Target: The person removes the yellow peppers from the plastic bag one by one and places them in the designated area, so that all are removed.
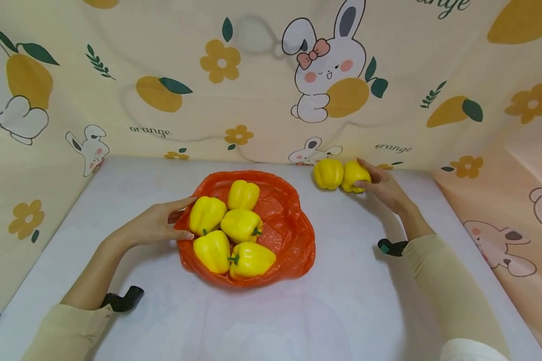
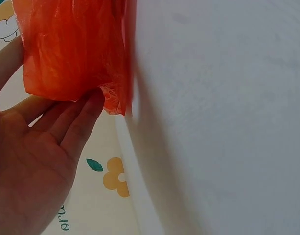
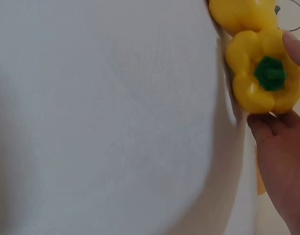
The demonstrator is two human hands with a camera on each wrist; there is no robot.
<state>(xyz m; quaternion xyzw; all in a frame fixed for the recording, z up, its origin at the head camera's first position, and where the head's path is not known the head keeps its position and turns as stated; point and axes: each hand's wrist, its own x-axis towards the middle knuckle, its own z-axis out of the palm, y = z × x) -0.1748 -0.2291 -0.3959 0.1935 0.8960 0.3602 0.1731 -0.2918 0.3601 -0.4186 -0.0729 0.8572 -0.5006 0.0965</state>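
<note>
In the head view, my right hand (image 1: 384,185) grips a yellow bell pepper (image 1: 356,176) at the back right of the table. The right wrist view shows this pepper's green stem (image 3: 270,74) facing the camera, with thumb and fingers on opposite sides. A second yellow pepper (image 1: 328,174) touches it on the left. My left hand (image 1: 151,224) rests against the left side of a red plastic bag (image 1: 277,228), thumb and fingers spread and fairly straight. Several yellow peppers (image 1: 241,225) lie inside the bag, mostly in its left half, and its mouth is spread wide.
The white table (image 1: 343,301) meets a cream cloth backdrop (image 1: 257,100) printed with rabbits and oranges at the back and sides. Black curved wrist pieces (image 1: 125,299) stick out beside both forearms. Beige sleeves (image 1: 451,286) cover the arms.
</note>
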